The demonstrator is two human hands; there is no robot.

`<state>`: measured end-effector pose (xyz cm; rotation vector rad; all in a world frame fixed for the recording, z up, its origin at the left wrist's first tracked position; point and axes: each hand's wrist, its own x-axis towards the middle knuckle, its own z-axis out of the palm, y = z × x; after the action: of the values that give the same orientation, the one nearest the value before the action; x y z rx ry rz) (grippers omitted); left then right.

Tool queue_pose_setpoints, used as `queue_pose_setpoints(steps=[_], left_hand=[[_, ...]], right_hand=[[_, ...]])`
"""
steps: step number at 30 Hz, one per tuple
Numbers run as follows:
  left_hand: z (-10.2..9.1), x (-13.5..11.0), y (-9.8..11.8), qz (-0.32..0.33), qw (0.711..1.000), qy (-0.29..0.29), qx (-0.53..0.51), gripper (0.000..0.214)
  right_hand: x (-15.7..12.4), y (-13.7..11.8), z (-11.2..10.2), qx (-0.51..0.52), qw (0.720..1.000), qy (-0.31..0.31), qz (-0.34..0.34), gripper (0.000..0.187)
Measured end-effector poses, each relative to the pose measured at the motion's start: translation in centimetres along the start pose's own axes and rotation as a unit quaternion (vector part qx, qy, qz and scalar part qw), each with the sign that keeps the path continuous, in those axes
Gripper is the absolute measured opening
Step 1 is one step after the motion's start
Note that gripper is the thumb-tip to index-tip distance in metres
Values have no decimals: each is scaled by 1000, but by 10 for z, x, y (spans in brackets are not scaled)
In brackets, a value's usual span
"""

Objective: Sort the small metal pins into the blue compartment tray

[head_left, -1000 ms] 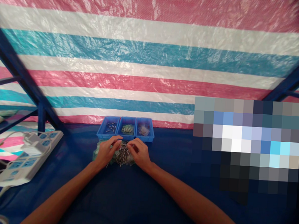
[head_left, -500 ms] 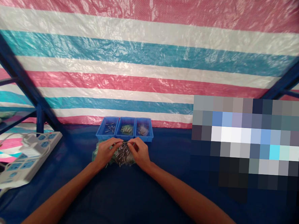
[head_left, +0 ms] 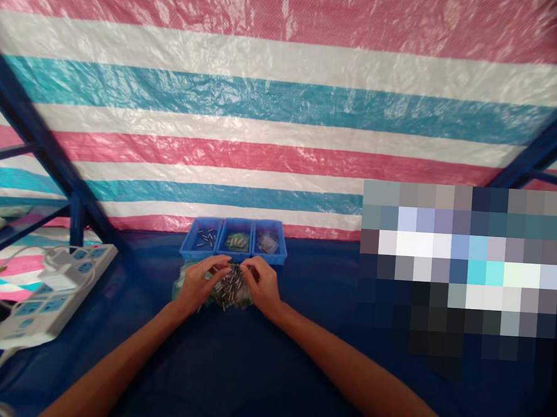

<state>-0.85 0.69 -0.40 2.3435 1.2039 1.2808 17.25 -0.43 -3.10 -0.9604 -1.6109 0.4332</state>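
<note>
My left hand (head_left: 201, 282) is over the left side of a pile of small metal pins (head_left: 229, 287), its thumb and forefinger slightly apart at the tips. My right hand (head_left: 263, 286) faces it over the right side of the pile, with thumb and forefinger pinched together. A thin dark pin seems to be at the right fingertips, though it is too small to see clearly. The pins lie on crumpled, clear-greenish plastic bags (head_left: 179, 284), partly covered by both hands.
Behind the hands stand three joined blue bins: the left bin (head_left: 189, 246) with loose pins, the middle bin (head_left: 236, 256) with a greenish bag of parts, the right bin (head_left: 275, 257) with a clear bag. A white power strip (head_left: 60, 302) with cables lies left. A striped tarp (head_left: 266, 101) hangs behind.
Both hands were closed on a short dark pin held between them. Now the left thumb and forefinger have parted a little. The right hand stays almost in place.
</note>
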Motion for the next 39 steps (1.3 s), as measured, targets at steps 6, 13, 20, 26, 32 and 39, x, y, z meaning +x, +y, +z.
queue_pose_setpoints(steps=[6, 13, 20, 26, 32, 39], left_hand=[[-1, 1, 1, -3, 1000, -22, 8, 18], [-2, 3, 3, -16, 999, -22, 22, 21], [-2, 3, 4, -12, 999, -35, 40, 25], [-3, 3, 6, -3, 999, -36, 36, 26], [-2, 2, 6, 12, 1000, -3, 17, 20], [-3, 3, 12, 33, 999, -7, -15, 19]], right_hand=[[1, -1, -1, 4, 1000, -5, -17, 22], [-3, 3, 1, 26, 1000, -5, 7, 22], [-2, 2, 0, 3, 1000, -11, -19, 16], [-1, 1, 1, -11, 1000, -12, -7, 20], [-1, 3, 1, -7, 1000, -6, -6, 20], [-1, 4, 2, -12, 1000, -7, -14, 22]])
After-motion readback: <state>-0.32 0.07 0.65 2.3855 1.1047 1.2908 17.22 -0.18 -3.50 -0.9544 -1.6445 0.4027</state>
